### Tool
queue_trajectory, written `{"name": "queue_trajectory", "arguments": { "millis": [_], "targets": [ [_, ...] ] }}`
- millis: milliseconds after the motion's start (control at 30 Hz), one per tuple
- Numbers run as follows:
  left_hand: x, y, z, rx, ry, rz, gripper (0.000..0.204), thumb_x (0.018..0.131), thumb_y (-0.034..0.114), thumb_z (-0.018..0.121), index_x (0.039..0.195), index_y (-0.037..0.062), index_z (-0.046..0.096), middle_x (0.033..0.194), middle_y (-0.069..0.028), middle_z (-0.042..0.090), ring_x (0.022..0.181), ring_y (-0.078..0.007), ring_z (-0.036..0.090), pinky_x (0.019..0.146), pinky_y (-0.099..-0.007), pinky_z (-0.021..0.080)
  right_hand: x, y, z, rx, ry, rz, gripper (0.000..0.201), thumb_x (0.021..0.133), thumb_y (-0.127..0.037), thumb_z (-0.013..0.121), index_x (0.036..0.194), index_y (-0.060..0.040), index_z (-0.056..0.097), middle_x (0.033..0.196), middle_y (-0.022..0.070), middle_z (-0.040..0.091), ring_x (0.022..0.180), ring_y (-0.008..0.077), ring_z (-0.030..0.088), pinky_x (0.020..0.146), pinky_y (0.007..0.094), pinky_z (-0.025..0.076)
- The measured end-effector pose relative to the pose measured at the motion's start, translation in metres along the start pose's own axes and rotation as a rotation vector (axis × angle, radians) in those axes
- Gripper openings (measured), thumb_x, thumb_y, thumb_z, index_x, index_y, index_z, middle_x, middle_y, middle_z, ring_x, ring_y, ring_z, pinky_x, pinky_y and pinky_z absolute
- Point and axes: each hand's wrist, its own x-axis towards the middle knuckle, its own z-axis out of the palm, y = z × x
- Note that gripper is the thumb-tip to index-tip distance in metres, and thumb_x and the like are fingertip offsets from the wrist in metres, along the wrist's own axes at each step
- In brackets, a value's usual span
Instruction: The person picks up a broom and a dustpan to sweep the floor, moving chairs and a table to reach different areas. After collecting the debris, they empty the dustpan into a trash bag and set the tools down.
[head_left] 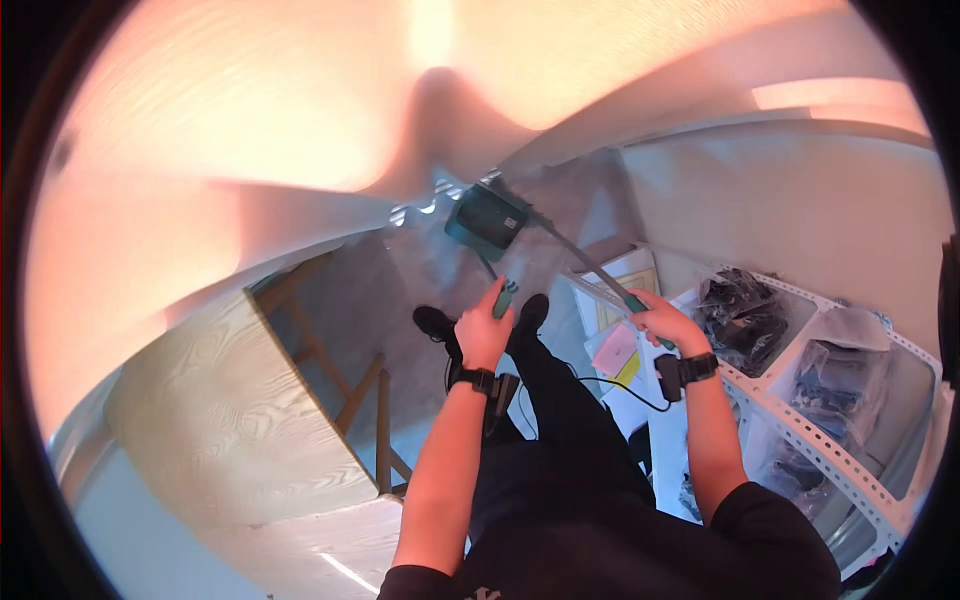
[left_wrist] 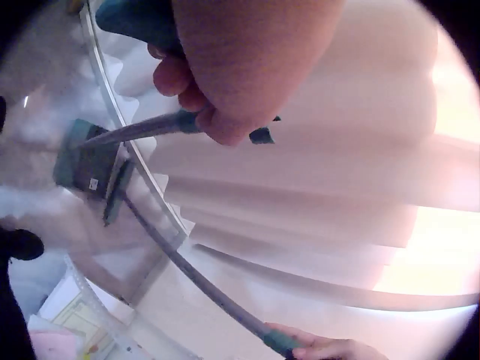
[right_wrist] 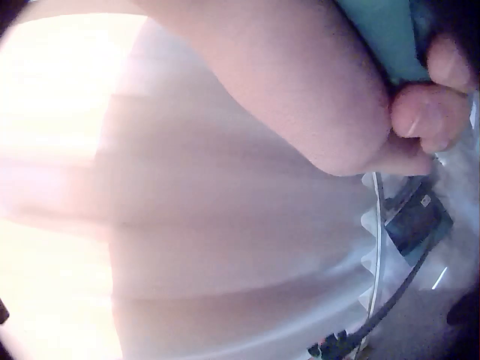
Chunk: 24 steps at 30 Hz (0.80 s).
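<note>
My left hand (head_left: 484,328) grips the green-ended handle of a dark green long-handled dustpan (head_left: 487,222), which is out in front of my feet by the curtain's hem. In my right hand (head_left: 668,322) is the green grip of a broom with a long grey pole (head_left: 580,255). That pole slants forward and left to the dustpan. From the left wrist view, the narrow broom head (left_wrist: 117,191) lies right along the dustpan's edge. The right wrist view shows the dustpan (right_wrist: 420,221) low at the right, beyond curled fingers (right_wrist: 427,112).
A pale curtain (head_left: 320,215) hangs ahead, its wavy hem near the floor. At left stands a wood-grain table (head_left: 240,400) with wooden legs. A white perforated-metal rack (head_left: 800,430) with bagged items is at right, papers (head_left: 612,350) beside it.
</note>
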Motion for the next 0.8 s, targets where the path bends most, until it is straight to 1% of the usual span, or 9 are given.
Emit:
{"name": "queue_trajectory", "arguments": {
  "millis": [67, 100, 267, 300, 400, 500, 567, 733, 800],
  "targets": [
    [-0.028, -0.019, -0.021, -0.033, 0.064, 0.038, 0.051, 0.074, 0.02, 0.069, 0.124, 0.0247, 0.061, 0.087, -0.015, 0.068, 0.078, -0.0366, 0.064, 0.07, -0.0451, 0.052, -0.013, -0.003, 0.002, 0.177, 0.026, 0.1, 0.064, 0.081, -0.009, 0.056, 0.143, -0.0115, 0.038, 0.069, 0.0037, 0.05, 0.047, 0.0124, 0.045, 0.043, 0.0294, 0.038],
    [-0.043, -0.024, -0.034, -0.013, 0.111, 0.012, 0.049, 0.074, 0.015, 0.069, 0.122, 0.023, 0.062, 0.087, -0.0142, 0.068, 0.077, -0.0349, 0.064, 0.07, -0.0431, 0.052, -0.015, -0.006, 0.004, 0.161, 0.018, 0.087, 0.064, 0.081, -0.009, 0.056, 0.143, -0.0115, 0.038, 0.069, 0.0037, 0.05, 0.047, 0.0124, 0.045, 0.043, 0.0294, 0.038],
    [-0.106, -0.062, -0.067, -0.124, 0.303, -0.128, 0.048, 0.073, 0.012, 0.068, 0.121, 0.0191, 0.064, 0.088, -0.0147, 0.068, 0.076, -0.0355, 0.064, 0.069, -0.0409, 0.052, 0.005, -0.013, 0.029, 0.197, 0.009, 0.053, 0.069, 0.081, -0.005, 0.055, 0.146, -0.0133, 0.032, 0.07, 0.0036, 0.05, 0.048, 0.011, 0.044, 0.042, 0.0277, 0.036],
    [-0.112, -0.067, -0.07, -0.149, 0.366, -0.146, 0.048, 0.073, 0.011, 0.068, 0.121, 0.0176, 0.064, 0.089, -0.0151, 0.068, 0.076, -0.0359, 0.064, 0.068, -0.0404, 0.052, 0.014, -0.018, 0.039, 0.182, 0.0, 0.051, 0.069, 0.081, -0.005, 0.055, 0.146, -0.0133, 0.032, 0.07, 0.0036, 0.05, 0.048, 0.011, 0.044, 0.042, 0.0277, 0.036],
    [-0.124, -0.072, -0.073, -0.184, 0.399, -0.206, 0.045, 0.076, 0.016, 0.071, 0.121, 0.0158, 0.064, 0.09, -0.0156, 0.068, 0.076, -0.0364, 0.065, 0.067, -0.0406, 0.052, 0.04, -0.021, 0.089, 0.322, -0.059, 0.057, 0.071, 0.081, -0.007, 0.055, 0.147, -0.0137, 0.029, 0.07, 0.0042, 0.05, 0.05, 0.0123, 0.046, 0.043, 0.0284, 0.038],
    [-0.12, -0.082, -0.072, -0.106, 0.384, -0.233, 0.043, 0.079, 0.025, 0.073, 0.121, 0.0173, 0.064, 0.089, -0.0154, 0.069, 0.077, -0.0358, 0.065, 0.065, -0.0413, 0.052, 0.05, -0.027, 0.145, 0.282, -0.039, 0.049, 0.072, 0.083, -0.008, 0.053, 0.149, -0.0126, 0.025, 0.071, 0.0062, 0.052, 0.053, 0.0149, 0.049, 0.045, 0.0309, 0.042],
    [-0.121, -0.089, -0.077, -0.062, 0.379, -0.227, 0.042, 0.081, 0.028, 0.072, 0.121, 0.0181, 0.064, 0.088, -0.0151, 0.069, 0.077, -0.0355, 0.065, 0.064, -0.0416, 0.052, 0.043, -0.038, 0.167, 0.099, -0.079, 0.053, 0.07, 0.086, -0.009, 0.053, 0.15, -0.0156, 0.024, 0.078, 0.0043, 0.05, 0.053, 0.0126, 0.045, 0.045, 0.0295, 0.04],
    [-0.129, -0.108, -0.074, -0.081, 0.42, -0.26, 0.04, 0.082, 0.031, 0.072, 0.12, 0.0208, 0.064, 0.082, -0.0141, 0.068, 0.074, -0.0348, 0.065, 0.061, -0.0426, 0.051, 0.021, -0.079, 0.189, -0.119, -0.128, 0.031, 0.072, 0.085, -0.009, 0.052, 0.15, -0.0152, 0.023, 0.075, 0.006, 0.052, 0.054, 0.0141, 0.049, 0.048, 0.0308, 0.044],
    [-0.131, -0.108, -0.073, -0.062, 0.375, -0.277, 0.038, 0.083, 0.031, 0.07, 0.12, 0.0217, 0.065, 0.079, -0.0133, 0.068, 0.071, -0.0342, 0.065, 0.06, -0.0422, 0.051, 0.014, -0.088, 0.187, -0.312, -0.122, -0.023, 0.071, 0.084, -0.008, 0.052, 0.149, -0.015, 0.026, 0.071, 0.0052, 0.05, 0.052, 0.014, 0.048, 0.048, 0.0302, 0.043]
  ]
}}
